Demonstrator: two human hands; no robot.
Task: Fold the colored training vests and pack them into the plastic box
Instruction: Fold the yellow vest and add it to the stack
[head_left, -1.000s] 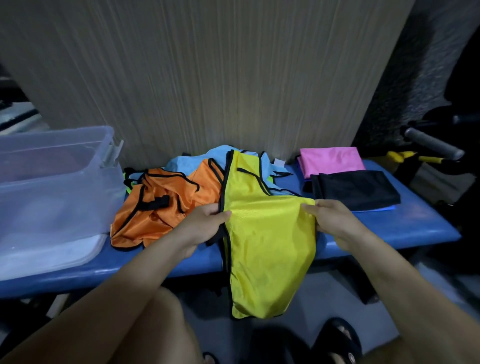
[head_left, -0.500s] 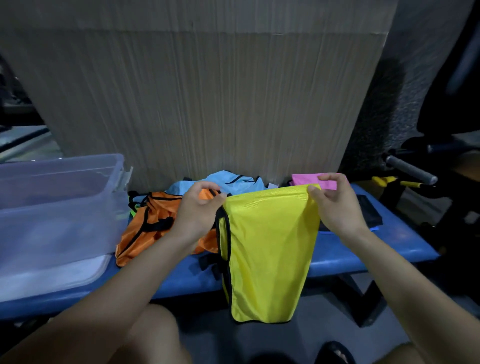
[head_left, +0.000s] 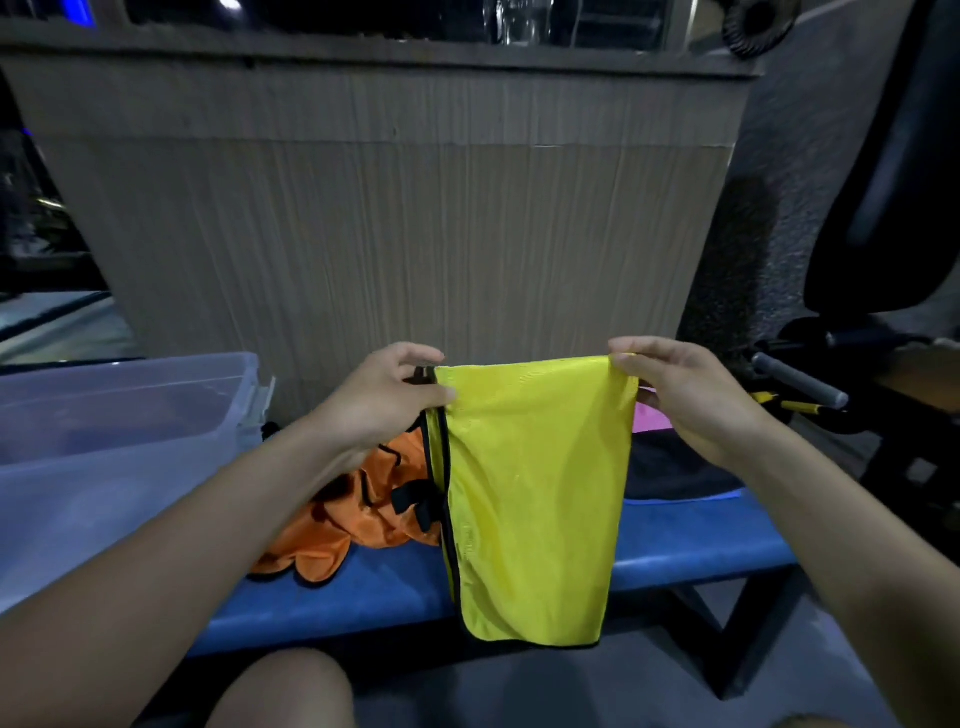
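Note:
A yellow vest (head_left: 535, 493) with black trim hangs folded lengthwise in the air over the blue bench (head_left: 691, 551). My left hand (head_left: 384, 400) pinches its top left corner and my right hand (head_left: 680, 395) pinches its top right corner. An orange vest (head_left: 358, 514) lies crumpled on the bench behind my left forearm. The clear plastic box (head_left: 119, 447) stands at the left end of the bench, its inside blurred.
A pink cloth (head_left: 652, 418) and a dark folded cloth (head_left: 675, 473) lie on the bench at the right, partly hidden by the yellow vest. A cardboard sheet (head_left: 389, 234) stands behind the bench. Gym equipment with a grey handle (head_left: 800, 382) is at the right.
Both hands have lifted the yellow vest off the bench and raised it, so it now hangs higher. The view has tilted up; the light blue vest is hidden.

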